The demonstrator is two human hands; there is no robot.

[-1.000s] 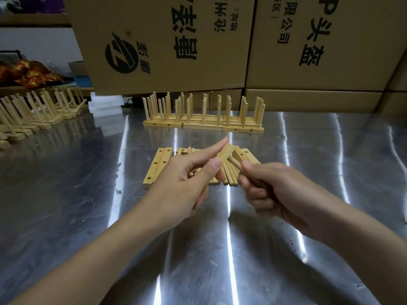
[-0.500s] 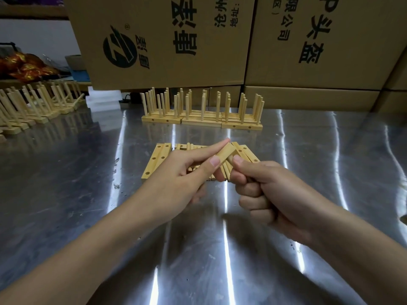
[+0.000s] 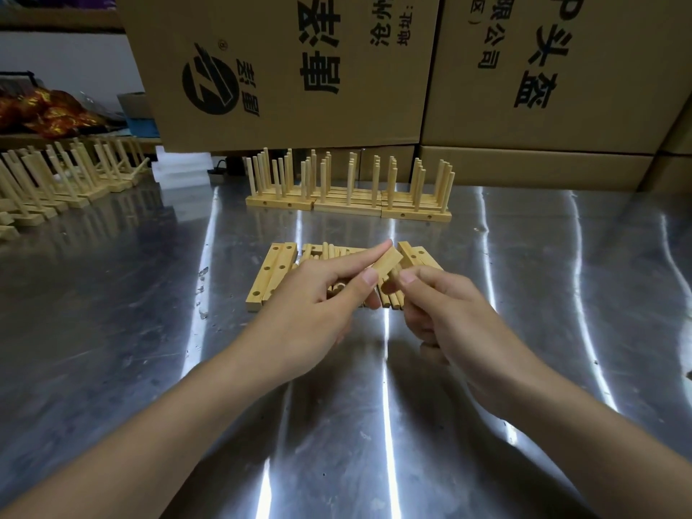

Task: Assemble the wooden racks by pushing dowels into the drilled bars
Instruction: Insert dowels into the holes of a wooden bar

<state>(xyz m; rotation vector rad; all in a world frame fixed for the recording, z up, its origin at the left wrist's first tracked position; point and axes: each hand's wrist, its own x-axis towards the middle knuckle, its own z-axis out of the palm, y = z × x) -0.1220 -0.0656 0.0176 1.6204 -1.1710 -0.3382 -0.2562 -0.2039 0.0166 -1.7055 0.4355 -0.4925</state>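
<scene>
1. Cardboard boxes (image 3: 284, 69) are filling the top of the frame, stacked as a wall behind the work surface.
2. Steel table (image 3: 112, 331) is spreading across the whole lower frame, giving a hard, flat bed for the parts.
3. Finished racks (image 3: 348, 207) are standing in a row at upper centre, dowels upright, just in front of the boxes. More racks (image 3: 56, 189) are lining the upper left edge, probably parked clear of the working spot.
4. Loose dowels (image 3: 329, 252) are lying side by side at mid-frame, with drilled bars (image 3: 271, 275) flanking them on the left and further bars (image 3: 415, 256) on the right, likely laid within easy reach of both hands.
5. Left hand (image 3: 314, 309) is pinching a short bar (image 3: 387, 262) between thumb and forefinger, lifting it above the pile and tilting it toward the other hand, apparently to offer up a hole.
6. Right hand (image 3: 445, 312) is curling its fingers round a dowel (image 3: 393, 273), only a stub of it showing at the bar's lower side. It is seemingly being pressed in, but how deep it is sitting cannot be told.
</scene>
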